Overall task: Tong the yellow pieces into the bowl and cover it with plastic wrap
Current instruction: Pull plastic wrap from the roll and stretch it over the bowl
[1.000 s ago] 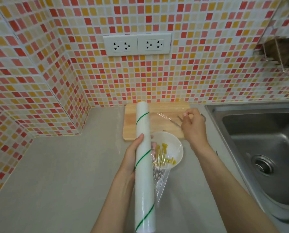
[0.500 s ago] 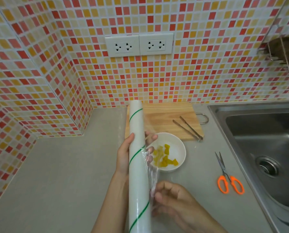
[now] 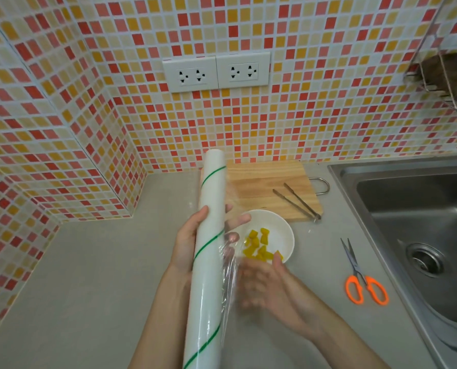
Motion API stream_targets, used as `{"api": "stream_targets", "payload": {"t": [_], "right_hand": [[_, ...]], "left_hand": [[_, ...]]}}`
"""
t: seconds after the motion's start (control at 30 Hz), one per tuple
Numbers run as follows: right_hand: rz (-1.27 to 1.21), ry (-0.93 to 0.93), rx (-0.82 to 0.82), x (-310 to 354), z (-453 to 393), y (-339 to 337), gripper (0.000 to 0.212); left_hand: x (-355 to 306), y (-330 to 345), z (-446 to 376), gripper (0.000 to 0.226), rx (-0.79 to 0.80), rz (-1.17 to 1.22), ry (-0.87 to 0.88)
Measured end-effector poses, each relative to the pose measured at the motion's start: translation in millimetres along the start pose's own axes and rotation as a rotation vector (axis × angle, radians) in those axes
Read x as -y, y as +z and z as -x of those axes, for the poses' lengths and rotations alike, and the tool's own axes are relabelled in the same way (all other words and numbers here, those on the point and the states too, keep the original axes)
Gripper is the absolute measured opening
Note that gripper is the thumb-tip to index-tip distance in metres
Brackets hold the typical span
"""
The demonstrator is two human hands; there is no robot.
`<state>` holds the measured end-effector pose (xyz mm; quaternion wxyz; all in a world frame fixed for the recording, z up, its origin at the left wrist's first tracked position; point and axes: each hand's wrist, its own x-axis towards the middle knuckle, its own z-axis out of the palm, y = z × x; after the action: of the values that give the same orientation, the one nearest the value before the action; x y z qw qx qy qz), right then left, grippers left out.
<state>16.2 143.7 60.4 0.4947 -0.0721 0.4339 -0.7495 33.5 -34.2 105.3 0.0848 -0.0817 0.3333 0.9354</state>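
Note:
A white bowl [image 3: 280, 230] on the grey counter holds several yellow pieces [image 3: 259, 246]. My left hand [image 3: 192, 241] grips a long white plastic wrap roll [image 3: 208, 262] with green stripes, held lengthwise above the counter just left of the bowl. A loose crumpled flap of clear film [image 3: 228, 272] hangs off the roll's right side. My right hand [image 3: 264, 286], blurred by motion, is at that flap just in front of the bowl; whether it pinches the film is unclear. Metal tongs [image 3: 297, 201] lie on the wooden cutting board [image 3: 262, 182] behind the bowl.
Orange-handled scissors [image 3: 363, 278] lie on the counter right of the bowl. A steel sink [image 3: 418, 235] takes the right side. The tiled wall with sockets [image 3: 216, 71] stands behind, and a wire rack [image 3: 450, 73] hangs at the upper right.
My right hand left the tongs on the board, came down to the roll's loose film and now has moved up toward the bowl. The roll stays in my left hand.

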Motion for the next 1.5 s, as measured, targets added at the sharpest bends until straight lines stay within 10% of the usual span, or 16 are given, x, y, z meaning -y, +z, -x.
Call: {"api": "stream_targets", "payload": {"t": [0.3,0.77,1.17,1.4,1.5], "right_hand": [[-0.501,-0.075,0.120,25.8,-34.5,19.1,0.025],[0.275,-0.678,-0.849,50.5,-38.3,-6.0,0.026],[-0.116,-0.340,-0.650,48.7,-38.0,-17.5,0.026],[-0.315,0.145,-0.008,-13.5,6.4,17.1,0.060],[-0.267,0.057,-0.118,-22.9,14.3,27.5,0.044]], "left_hand": [[-1.1,3.2,8.4,0.048,-0.055,-0.076,-0.016],[10.7,0.6,-16.7,0.049,-0.388,-0.306,0.030],[21.2,0.4,-21.7,0.056,-0.156,0.077,0.011],[7.3,-2.7,-21.5,0.051,-0.154,0.036,0.099],[2.9,-1.7,-19.9,0.046,-0.141,0.069,0.077]]}}
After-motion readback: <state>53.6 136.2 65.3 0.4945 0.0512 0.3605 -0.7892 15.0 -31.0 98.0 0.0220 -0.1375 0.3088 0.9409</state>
